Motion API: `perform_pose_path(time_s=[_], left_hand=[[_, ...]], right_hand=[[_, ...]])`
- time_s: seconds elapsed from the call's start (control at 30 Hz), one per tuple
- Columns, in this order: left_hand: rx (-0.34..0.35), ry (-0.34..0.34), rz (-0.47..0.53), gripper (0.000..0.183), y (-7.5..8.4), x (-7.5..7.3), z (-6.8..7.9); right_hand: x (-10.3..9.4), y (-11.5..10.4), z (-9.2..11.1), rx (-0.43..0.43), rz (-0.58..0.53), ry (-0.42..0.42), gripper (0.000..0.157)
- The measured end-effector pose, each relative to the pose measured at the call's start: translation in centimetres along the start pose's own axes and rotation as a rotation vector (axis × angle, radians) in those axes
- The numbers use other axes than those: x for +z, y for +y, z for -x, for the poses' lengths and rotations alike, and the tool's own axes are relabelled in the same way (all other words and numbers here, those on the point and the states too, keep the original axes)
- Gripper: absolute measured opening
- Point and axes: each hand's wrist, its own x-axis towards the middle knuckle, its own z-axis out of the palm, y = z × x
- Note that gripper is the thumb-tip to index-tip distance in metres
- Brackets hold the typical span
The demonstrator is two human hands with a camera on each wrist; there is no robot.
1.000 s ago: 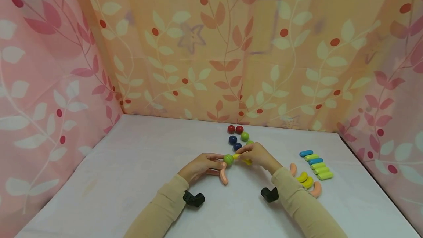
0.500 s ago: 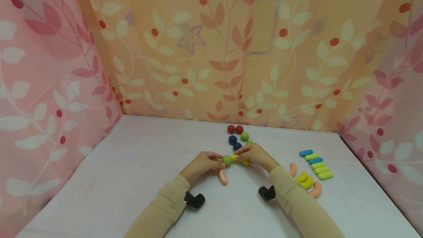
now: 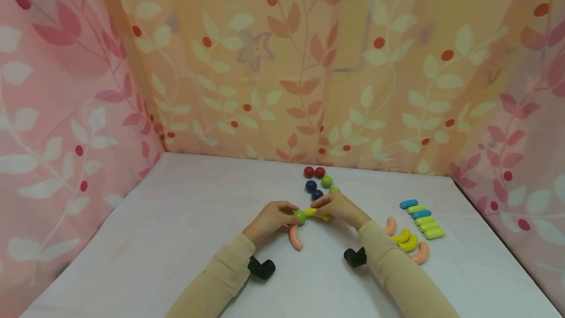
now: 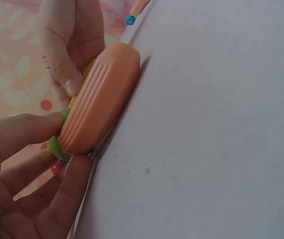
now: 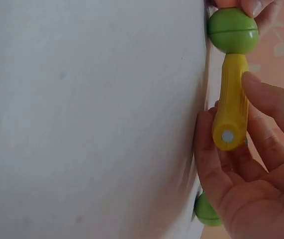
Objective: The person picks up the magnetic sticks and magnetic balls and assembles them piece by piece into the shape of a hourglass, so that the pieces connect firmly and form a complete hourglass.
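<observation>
at the middle of the bench (image 3: 154, 239), a green ball (image 5: 233, 32) has a yellow rod (image 5: 232, 94) meeting it on one side and a curved peach rod (image 4: 102, 99) on another, so the joining looks begun but small. the left hand (image 3: 274, 217) has its grip pinched on the green ball; the right hand (image 3: 341, 209) pinches the yellow rod between thumb and fingers. one end of that rod, with a silvery disc, meets nothing yet. left over to the right are yellow curves (image 3: 410, 244), peach curves (image 3: 423, 252), blue sticks (image 3: 421, 215) and lime sticks (image 3: 434, 234); beyond the hands lie red balls (image 3: 308, 172), blue balls (image 3: 311, 186) and spare green balls (image 3: 327, 181). how firmly the peach rod holds, i cannot tell.
</observation>
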Motion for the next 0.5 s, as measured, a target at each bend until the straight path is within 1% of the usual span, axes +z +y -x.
perform_pose_path(time_s=[0.13,0.23,0.37,0.5], left_hand=[[-0.002,-0.008,0.007,0.034,0.0,0.0,-0.1],[-0.005,-0.021,0.019,0.034,0.1,-0.1,-0.1],[-0.025,-0.037,0.025,0.030,0.1,-0.2,0.0],[-0.048,-0.033,-0.001,0.026,0.2,-0.3,0.1]], right_hand=[[-0.7,0.3,0.6,0.040,0.014,-0.018,0.032],[-1.1,0.5,0.9,0.069,0.000,-0.023,0.031],[-1.1,0.6,1.0,0.078,0.008,0.010,0.028],[-0.9,0.4,1.0,0.067,0.025,0.039,0.027]])
